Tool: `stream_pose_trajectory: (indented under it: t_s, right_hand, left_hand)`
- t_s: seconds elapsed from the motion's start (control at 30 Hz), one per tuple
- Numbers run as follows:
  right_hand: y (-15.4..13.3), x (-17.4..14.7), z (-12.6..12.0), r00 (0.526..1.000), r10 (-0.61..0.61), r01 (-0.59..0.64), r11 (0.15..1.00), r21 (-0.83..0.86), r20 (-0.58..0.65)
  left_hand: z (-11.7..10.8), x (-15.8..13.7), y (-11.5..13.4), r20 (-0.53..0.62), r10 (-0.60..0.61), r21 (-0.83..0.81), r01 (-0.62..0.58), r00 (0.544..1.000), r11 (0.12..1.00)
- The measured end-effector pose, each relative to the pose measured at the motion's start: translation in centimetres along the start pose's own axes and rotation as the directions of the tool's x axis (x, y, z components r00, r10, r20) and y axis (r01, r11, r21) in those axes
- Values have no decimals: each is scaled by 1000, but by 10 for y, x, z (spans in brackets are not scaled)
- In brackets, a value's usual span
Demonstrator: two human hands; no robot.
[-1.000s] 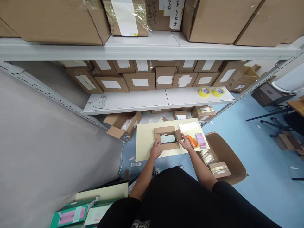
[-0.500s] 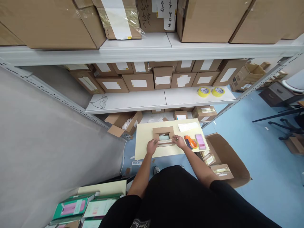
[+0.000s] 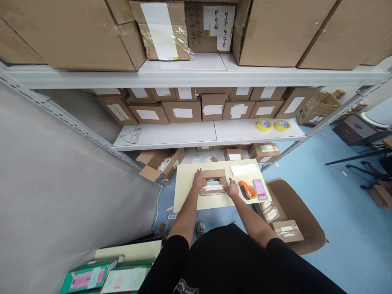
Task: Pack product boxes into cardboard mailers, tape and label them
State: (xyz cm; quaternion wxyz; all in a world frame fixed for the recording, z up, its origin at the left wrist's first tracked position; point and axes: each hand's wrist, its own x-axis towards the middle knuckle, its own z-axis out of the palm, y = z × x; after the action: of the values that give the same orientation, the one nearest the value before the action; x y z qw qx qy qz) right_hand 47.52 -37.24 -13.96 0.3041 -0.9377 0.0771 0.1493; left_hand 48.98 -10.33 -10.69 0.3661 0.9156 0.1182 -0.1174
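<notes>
On the cream tabletop (image 3: 187, 200) sits a small cardboard box (image 3: 214, 192), its top partly open and something pale green showing inside. My left hand (image 3: 199, 179) grips the box at its left side, by the left flap. My right hand (image 3: 232, 188) holds the right side near the front corner, fingers bent against the cardboard. Just right of that hand lie an orange and dark blue tape dispenser (image 3: 246, 190) and a pink item (image 3: 260, 189), which is blurred out. White paper (image 3: 243, 169) rests behind them.
Beyond the table, a white metal shelf (image 3: 183, 132) carries rows of labelled cartons and two yellow tape rolls (image 3: 264, 125). A large open carton (image 3: 301, 212) with taped boxes stands at right. Green packages (image 3: 85, 278) sit lower left, beside the grey wall (image 3: 58, 175).
My left hand has shifted from the box's front edge to its left side, farther back. My right hand has moved to the right side. The front flap sits lower, and the view has tilted slightly.
</notes>
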Motion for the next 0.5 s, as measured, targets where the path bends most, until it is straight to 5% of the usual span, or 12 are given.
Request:
stream_pose_trajectory:
  t_s: [0.2, 0.3, 0.4, 0.5]
  right_hand:
    - [2, -4, 5, 997, -45, 47, 998, 37, -64]
    - [-1, -10, 6, 998, -37, 37, 999, 5, -60]
    - [-2, -16, 8, 990, -103, 102, 995, -8, -94]
    - [-2, -23, 10, 982, -155, 153, 988, -27, -105]
  left_hand:
    - [-20, -6, -1, -152, 111, 34, -107, 982, 994]
    - [-14, -23, -10, -93, 146, 28, -144, 985, 989]
    - [3, -40, -18, -59, 73, 11, -72, 996, 997]
    - [22, -49, -19, -168, -54, -32, 50, 984, 998]
